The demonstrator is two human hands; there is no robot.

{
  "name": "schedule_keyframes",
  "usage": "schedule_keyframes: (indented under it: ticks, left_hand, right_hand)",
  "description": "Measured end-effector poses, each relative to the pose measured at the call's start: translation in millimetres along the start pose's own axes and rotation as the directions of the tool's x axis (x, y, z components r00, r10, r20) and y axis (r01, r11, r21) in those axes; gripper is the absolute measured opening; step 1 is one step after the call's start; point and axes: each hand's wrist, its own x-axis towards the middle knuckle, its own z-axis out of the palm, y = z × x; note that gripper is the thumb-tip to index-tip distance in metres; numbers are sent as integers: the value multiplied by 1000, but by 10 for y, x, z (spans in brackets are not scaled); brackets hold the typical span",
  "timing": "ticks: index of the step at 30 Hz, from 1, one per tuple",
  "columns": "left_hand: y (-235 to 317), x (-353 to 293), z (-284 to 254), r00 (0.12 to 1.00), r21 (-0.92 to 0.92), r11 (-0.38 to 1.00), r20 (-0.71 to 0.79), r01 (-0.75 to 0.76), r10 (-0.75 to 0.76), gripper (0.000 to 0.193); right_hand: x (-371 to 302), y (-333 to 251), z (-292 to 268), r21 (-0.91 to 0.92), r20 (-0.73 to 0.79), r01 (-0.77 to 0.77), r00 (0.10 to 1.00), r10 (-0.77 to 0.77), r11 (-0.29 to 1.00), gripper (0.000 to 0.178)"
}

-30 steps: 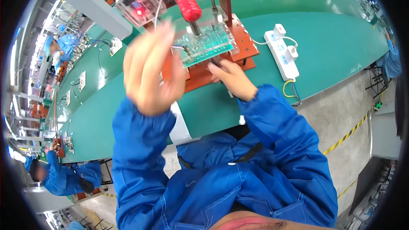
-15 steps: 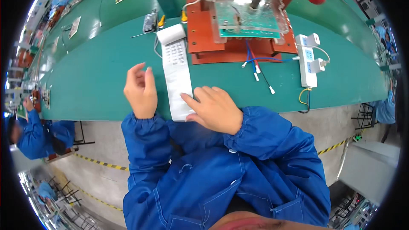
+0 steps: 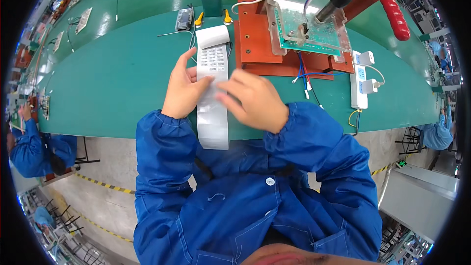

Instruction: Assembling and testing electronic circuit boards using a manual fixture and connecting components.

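A roll of white labels (image 3: 213,37) lies on the green bench, its strip (image 3: 213,132) unrolled toward me and over the near edge. Several rows of small printed labels show close to the roll; the nearer stretch is bare, shiny backing. My left hand (image 3: 184,88) holds the strip at its left edge, thumb on top, the other fingers partly hidden. Just right of it, over the strip, is my right hand (image 3: 257,99), thumb and forefinger toward the labels. Its fingertips are blurred, so anything small between them cannot be made out.
Right of the roll stands a red-brown fixture (image 3: 260,44) with a green circuit board (image 3: 314,34) and a red-handled clamp (image 3: 394,14). Loose wires hang in front of it, beside a white power strip (image 3: 360,81). A small grey device (image 3: 184,19) lies behind the roll.
My left hand has moved right onto the strip and taken hold of it. My right hand has lifted from the strip's lower part and moved up toward the labels. The view has shifted slightly.
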Motion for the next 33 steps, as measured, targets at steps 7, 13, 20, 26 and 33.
schedule_keyframes:
  ticks: [7,13,20,26,33]
  left_hand:
    - [28,12,-29,1000,18,1000,-15,21,-21,72]
    - [11,4,-87,999,101,995,42,-14,9,64]
    - [16,-13,-33,1000,116,993,28,-18,15,55]
    - [-113,21,-75,996,209,977,-75,-39,56,43]
    - [-170,65,-85,990,212,970,-44,-122,135,37]
  right_hand:
    - [268,253,358,-299,-55,-78,996,65,951,24]
    - [228,289,408,-257,-137,-43,991,8,965,21]
    - [210,315,364,-223,-226,-28,974,-23,974,8]
    - [205,284,405,-258,-224,-69,975,10,964,11]
    - [207,336,404,-163,-239,-12,971,-28,986,11]
